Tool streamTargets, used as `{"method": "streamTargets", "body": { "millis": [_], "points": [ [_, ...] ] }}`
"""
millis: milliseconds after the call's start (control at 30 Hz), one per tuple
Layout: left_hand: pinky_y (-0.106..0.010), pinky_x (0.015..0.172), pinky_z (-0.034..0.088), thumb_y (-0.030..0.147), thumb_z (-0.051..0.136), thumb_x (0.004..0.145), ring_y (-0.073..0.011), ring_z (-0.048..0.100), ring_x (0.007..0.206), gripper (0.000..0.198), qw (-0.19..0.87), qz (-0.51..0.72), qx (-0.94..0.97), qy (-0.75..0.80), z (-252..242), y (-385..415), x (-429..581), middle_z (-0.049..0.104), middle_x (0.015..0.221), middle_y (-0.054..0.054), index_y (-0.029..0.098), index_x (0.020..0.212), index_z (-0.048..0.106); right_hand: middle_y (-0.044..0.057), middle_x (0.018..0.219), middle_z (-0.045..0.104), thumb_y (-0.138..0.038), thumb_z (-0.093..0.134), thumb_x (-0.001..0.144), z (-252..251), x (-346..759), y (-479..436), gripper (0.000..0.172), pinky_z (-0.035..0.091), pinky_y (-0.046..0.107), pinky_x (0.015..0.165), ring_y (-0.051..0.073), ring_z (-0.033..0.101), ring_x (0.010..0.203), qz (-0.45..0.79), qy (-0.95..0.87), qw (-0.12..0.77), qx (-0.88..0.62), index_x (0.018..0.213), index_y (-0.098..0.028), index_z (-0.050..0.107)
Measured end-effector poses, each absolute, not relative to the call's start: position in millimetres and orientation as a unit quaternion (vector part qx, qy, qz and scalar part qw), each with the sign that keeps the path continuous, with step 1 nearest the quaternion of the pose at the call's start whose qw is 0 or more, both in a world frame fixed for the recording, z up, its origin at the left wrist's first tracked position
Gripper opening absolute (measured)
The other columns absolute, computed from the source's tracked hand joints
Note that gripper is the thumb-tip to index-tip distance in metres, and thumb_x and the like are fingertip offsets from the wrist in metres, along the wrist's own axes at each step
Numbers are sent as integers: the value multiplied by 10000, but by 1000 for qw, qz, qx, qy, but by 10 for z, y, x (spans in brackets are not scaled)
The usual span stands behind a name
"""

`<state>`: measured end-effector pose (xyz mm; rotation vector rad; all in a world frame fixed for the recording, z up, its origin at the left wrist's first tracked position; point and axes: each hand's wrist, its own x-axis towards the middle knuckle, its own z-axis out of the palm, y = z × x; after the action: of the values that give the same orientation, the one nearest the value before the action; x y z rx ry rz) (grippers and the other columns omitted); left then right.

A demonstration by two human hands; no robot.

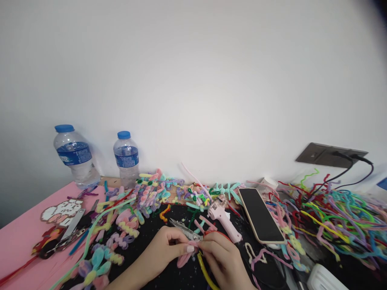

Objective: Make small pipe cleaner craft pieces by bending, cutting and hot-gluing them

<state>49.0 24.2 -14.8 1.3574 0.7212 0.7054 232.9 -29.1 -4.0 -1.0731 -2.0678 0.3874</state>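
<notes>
Low in the middle of the head view, my left hand [169, 249] and my right hand [224, 257] meet, both closed. Their fingertips pinch a looped pink pipe cleaner [183, 260] between them. Just behind the fingers lie scissors [185, 229], metal blades pointing away to the left; a red handle shows partly behind my right hand. Whether the hand touches them I cannot tell. A yellow strip [206, 274] curves out beneath my right hand. Beyond it rests a pink glue gun [225, 222]. A small orange pipe cleaner piece [165, 212] lies beyond my left hand.
Two water bottles [127, 159] stand by the wall at left. Pastel pipe cleaner pieces [148, 193] are heaped behind the black mat [148, 231]. A phone [261, 215] lies right, beside tangled pipe cleaners [338, 221]. Cables run from a wall socket [320, 154].
</notes>
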Motion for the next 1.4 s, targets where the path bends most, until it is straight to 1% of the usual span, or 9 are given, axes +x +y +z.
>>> {"method": "streamTargets", "body": {
  "millis": [167, 267, 433, 533, 700, 1000, 1200, 1400],
  "points": [
    [-201, 453, 340, 341, 683, 705, -102, 482, 417, 274, 686, 290, 586, 319, -186, 274, 489, 575, 435, -1, 96, 581, 680, 68, 825, 630, -45, 474, 845, -25, 2321, -279, 220, 501, 228, 703, 152, 603, 782, 133, -798, 414, -416, 929, -188, 618],
    [-206, 476, 368, 340, 676, 712, -110, 502, 446, 269, 689, 282, 587, 319, -165, 279, 484, 608, 464, -15, 95, 603, 695, 74, 831, 629, -39, 491, 823, 4, 2317, -283, 211, 504, 242, 710, 157, 602, 783, 141, -799, 412, -415, 927, -179, 611],
    [-213, 508, 377, 300, 661, 717, -117, 508, 487, 249, 692, 283, 585, 316, -105, 270, 475, 642, 499, -35, 97, 576, 693, 75, 845, 626, -29, 484, 824, -5, 2325, -287, 228, 505, 263, 743, 159, 603, 791, 138, -805, 409, -407, 944, -183, 602],
    [-215, 505, 384, 307, 669, 702, -119, 503, 485, 253, 692, 285, 578, 325, -117, 267, 470, 636, 493, -37, 93, 568, 689, 74, 835, 623, -27, 478, 835, -29, 2328, -283, 224, 505, 253, 719, 155, 602, 780, 130, -808, 406, -407, 938, -184, 600],
    [-207, 494, 397, 328, 693, 675, -114, 505, 485, 246, 680, 295, 575, 345, -195, 287, 477, 607, 494, -17, 87, 628, 702, 72, 816, 628, -27, 470, 841, -28, 2319, -285, 218, 506, 247, 689, 160, 599, 768, 127, -814, 395, -407, 919, -182, 600],
    [-206, 491, 400, 332, 685, 684, -116, 509, 479, 260, 679, 303, 570, 349, -200, 268, 475, 623, 483, -32, 84, 608, 678, 71, 806, 643, -41, 477, 840, -45, 2291, -288, 222, 514, 242, 648, 163, 607, 729, 114, -818, 388, -409, 937, -193, 608],
    [-209, 508, 407, 347, 642, 742, -115, 513, 480, 288, 677, 310, 583, 326, -212, 269, 472, 638, 488, -37, 93, 609, 668, 88, 846, 655, -60, 477, 846, -52, 2291, -290, 227, 536, 261, 663, 173, 624, 747, 102, -824, 378, -410, 969, -188, 618],
    [-217, 515, 418, 348, 644, 738, -119, 523, 473, 285, 669, 317, 581, 337, -188, 271, 478, 644, 492, -40, 91, 616, 660, 95, 858, 656, -68, 471, 848, -58, 2273, -299, 278, 548, 273, 686, 180, 633, 763, 90, -829, 368, -411, 1048, -191, 620]
  ]
}}
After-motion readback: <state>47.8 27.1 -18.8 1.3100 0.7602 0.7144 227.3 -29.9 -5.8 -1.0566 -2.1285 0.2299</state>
